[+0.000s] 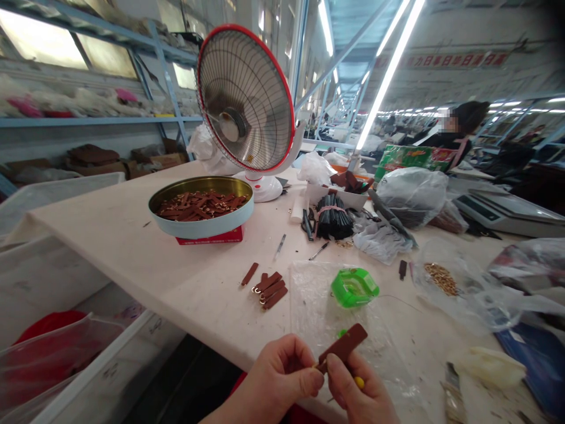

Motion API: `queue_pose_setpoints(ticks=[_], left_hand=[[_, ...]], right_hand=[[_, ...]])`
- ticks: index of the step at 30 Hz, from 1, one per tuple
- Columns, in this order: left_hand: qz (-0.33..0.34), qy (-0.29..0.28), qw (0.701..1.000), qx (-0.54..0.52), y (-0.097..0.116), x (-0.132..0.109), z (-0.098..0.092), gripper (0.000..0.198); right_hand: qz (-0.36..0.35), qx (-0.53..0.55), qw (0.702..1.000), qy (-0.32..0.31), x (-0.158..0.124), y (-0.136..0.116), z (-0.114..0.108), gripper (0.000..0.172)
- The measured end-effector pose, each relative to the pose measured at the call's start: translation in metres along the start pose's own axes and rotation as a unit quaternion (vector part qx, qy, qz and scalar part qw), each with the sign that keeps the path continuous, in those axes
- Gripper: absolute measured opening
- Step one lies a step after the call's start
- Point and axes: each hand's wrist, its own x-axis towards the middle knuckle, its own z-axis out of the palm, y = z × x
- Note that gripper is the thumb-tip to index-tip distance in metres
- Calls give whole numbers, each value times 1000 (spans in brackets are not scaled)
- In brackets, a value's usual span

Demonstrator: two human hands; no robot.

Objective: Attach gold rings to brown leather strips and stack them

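A brown leather tab [346, 346] is held low in front of me, its wide end pointing up and to the right. My right hand [362, 388] grips it between thumb and fingers, and a small yellow piece [359, 383] shows among those fingers. At the tab's narrow end, my left hand [286, 374] pinches with thumb and forefinger; a bit of gold-coloured metal shows there, partly hidden. Just beyond the hands sits a green plastic container [354, 287] on a clear plastic sheet [309, 294]. Several similar tabs with gold rings [271, 288] lie to its left.
A round tin [203, 227] full of brown tabs rests on a red box [212, 237]. Behind it stands a red-rimmed fan heater [245, 100]. Pens [279, 246], a bundle of black strips [334, 218], gold fittings [440, 278] and a scale [507, 212] lie around. A person [463, 126] is further back.
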Motion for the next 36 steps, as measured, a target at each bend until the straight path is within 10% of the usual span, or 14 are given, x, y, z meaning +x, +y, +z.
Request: queue_pose_setpoints(ticks=[9,16,27,36], left_hand=[[-6,9,999,34,4,2,7,34],[6,22,1000,4,4,6,9,24],[-36,13,998,54,-8,25,3,29],[-29,70,993,87,-15,44,-1,21]], right_hand=[[-71,-59,996,-15,2,4,-1,37],[41,69,993,-92,18,21,-8,33],[-135,-210,965,-80,27,21,-22,31],[-143,-143,970,132,61,11,-73,42]])
